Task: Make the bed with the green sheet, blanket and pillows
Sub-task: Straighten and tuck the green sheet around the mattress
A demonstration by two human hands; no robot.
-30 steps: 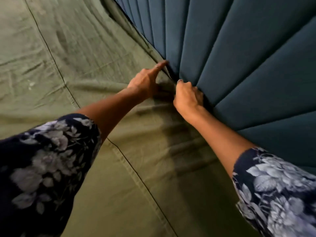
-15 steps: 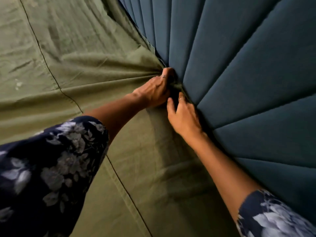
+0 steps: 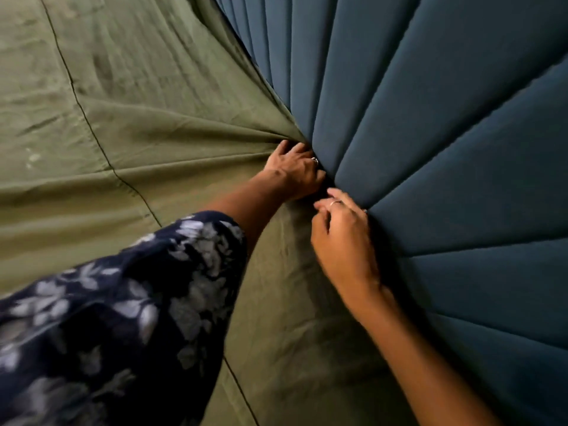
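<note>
My left hand [image 3: 295, 170] grips bunched olive-green cotton sheet [image 3: 172, 124] at the padded dark-teal headboard [image 3: 430, 118]; right hand [image 3: 341, 238], curled, pinches it. Overpulling may untuck it.

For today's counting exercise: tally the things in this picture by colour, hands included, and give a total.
Green: 1, the sheet
Blue: 1, the padded headboard
Bare hands: 2, left hand, right hand
Total: 4
</note>
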